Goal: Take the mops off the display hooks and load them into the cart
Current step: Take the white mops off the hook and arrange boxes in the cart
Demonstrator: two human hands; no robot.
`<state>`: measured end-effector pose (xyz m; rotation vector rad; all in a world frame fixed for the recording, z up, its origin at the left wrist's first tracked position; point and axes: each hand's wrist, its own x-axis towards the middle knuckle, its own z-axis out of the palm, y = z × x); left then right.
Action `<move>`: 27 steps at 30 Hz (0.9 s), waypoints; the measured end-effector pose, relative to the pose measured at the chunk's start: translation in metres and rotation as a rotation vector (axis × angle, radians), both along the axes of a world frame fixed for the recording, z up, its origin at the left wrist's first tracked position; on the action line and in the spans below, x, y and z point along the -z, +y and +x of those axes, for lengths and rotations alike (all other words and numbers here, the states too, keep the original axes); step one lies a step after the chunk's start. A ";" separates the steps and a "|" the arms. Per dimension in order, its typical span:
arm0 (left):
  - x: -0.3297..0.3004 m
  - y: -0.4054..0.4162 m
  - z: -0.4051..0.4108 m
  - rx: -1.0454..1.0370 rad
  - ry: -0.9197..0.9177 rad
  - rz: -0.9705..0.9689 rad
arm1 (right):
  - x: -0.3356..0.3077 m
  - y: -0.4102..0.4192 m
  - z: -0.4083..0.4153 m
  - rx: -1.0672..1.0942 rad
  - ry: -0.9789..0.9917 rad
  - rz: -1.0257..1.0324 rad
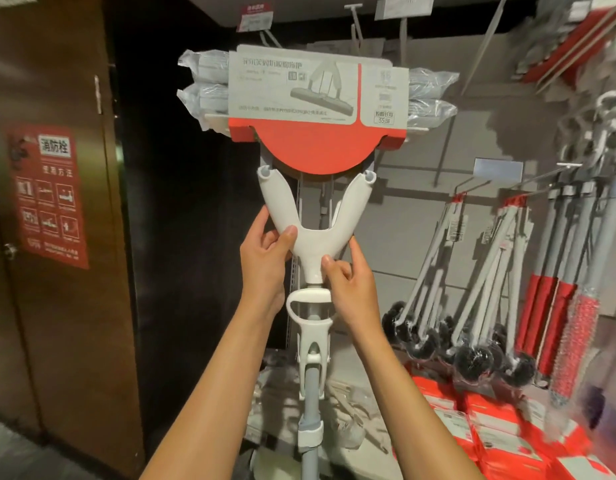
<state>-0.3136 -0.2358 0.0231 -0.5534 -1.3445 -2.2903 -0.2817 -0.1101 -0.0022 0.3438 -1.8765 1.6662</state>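
Nearest, two bare forearms reach up from the bottom edge toward a mop (313,244) held upright in front of the display wall. Its grey-blue pole (309,403) runs down between the forearms, passing through a white lever handle (310,317). Above the lever, the left hand (265,258) grips the left branch of the white Y-shaped yoke (311,237), thumb pressed on the front face and fingers curled behind. The right hand (351,278) pinches the yoke's neck just above the lever, thumb in front, fingers wrapped round the right side. The yoke's two arms rise to the mop head, which is covered by a red and grey cardboard sleeve (313,109) with plastic-wrapped sponge ends (428,98) projecting on both sides. Whether the head rests on a hook cannot be told. Further right, long-handled brushes (473,344) with black round heads hang from wall pegs, beside red-sleeved tools (556,320). Red boxes (479,424) sit stacked below them. To the left stands a brown door (57,81) bearing a red notice (52,195).
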 end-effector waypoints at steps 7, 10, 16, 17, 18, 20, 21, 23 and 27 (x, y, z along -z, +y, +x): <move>-0.017 0.030 -0.034 0.079 -0.012 0.108 | -0.051 0.034 -0.039 -0.017 0.106 -0.018; -0.028 0.036 -0.041 0.073 0.059 0.115 | -0.062 0.042 -0.044 -0.044 0.161 -0.018; -0.060 0.032 -0.053 0.077 0.198 0.094 | -0.096 0.040 -0.050 -0.049 0.287 -0.019; -0.066 0.030 -0.055 0.079 0.218 0.092 | -0.103 0.038 -0.051 -0.044 0.306 -0.014; -0.073 0.028 -0.057 0.083 0.237 0.089 | -0.110 0.036 -0.052 -0.041 0.320 -0.011; -0.088 0.021 -0.063 0.098 0.269 0.087 | -0.125 0.031 -0.055 -0.019 0.352 -0.006; -0.096 0.018 -0.067 0.103 0.284 0.083 | -0.133 0.027 -0.057 -0.010 0.371 -0.010; -0.109 0.012 -0.075 0.099 0.302 0.073 | -0.146 0.020 -0.061 -0.010 0.394 -0.015; -0.139 -0.002 -0.097 0.097 0.314 0.085 | -0.174 0.002 -0.075 0.017 0.413 -0.021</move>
